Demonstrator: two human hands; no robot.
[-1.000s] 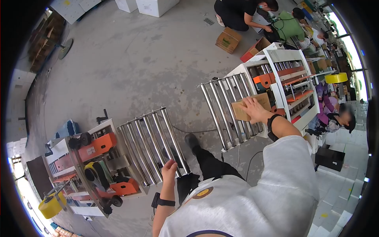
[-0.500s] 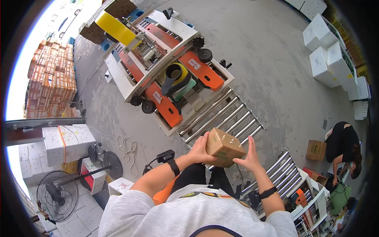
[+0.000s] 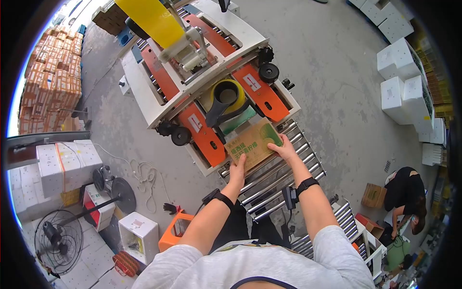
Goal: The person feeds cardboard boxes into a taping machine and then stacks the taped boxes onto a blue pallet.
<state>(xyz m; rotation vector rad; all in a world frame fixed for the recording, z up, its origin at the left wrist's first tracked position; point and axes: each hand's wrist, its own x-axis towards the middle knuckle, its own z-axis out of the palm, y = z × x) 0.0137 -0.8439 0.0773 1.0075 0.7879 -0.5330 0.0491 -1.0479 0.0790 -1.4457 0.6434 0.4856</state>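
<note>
A brown cardboard box [image 3: 251, 144] with green print lies at the mouth of the taping machine, between its orange side guides [image 3: 202, 134]. My left hand [image 3: 237, 169] grips the near left edge of the box. On the right edge, my right hand [image 3: 285, 150] has its thumb on the printed top. Under and in front of the box run the metal rollers [image 3: 288, 168]. Just beyond it sits the black and yellow tape roll [image 3: 226, 96] of the machine.
A second roller conveyor [image 3: 344, 216] is at lower right. Beyond it a co-worker [image 3: 409, 192] bends near a carton [image 3: 373, 195]. A fan [image 3: 58, 241], white boxes [image 3: 67, 166] and an orange stool [image 3: 174, 231] stand at left. White crates [image 3: 402, 98] line the right.
Both hands have moved forward with the box, from near my body over the rollers to the machine's mouth. The right hand, apart from the box before, now holds it.
</note>
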